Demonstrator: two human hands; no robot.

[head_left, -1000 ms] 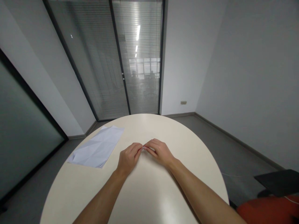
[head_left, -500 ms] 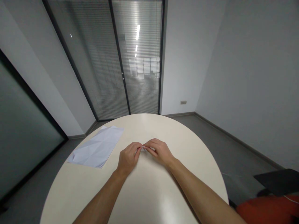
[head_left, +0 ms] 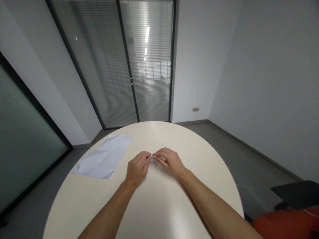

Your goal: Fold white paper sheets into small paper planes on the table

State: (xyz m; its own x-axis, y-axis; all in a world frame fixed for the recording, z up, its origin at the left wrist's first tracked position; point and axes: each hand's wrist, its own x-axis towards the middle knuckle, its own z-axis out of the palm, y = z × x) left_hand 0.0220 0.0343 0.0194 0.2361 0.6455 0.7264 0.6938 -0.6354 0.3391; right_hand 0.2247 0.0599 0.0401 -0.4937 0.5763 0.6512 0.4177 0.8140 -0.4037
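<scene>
Between my two hands, just above the middle of the round table, is a small piece of white paper (head_left: 153,159), mostly covered by my fingers. My left hand (head_left: 137,167) pinches its left side between thumb and fingers. From the right, my right hand (head_left: 170,161) pinches the other side, its fingertips almost meeting those of the left. How the small paper is folded I cannot make out. Left of my hands, creased white sheets of paper (head_left: 103,157) lie flat on the table.
The round cream table (head_left: 154,212) fills the lower middle. At the lower right are a red chair seat (head_left: 281,224) and a black panel (head_left: 297,194). Beyond the table stand a glass partition with blinds (head_left: 152,96) and a wall with a socket (head_left: 195,109).
Almost nothing differs. My fingertips have shifted very slightly around the small paper; the sheets on the left lie as before.
</scene>
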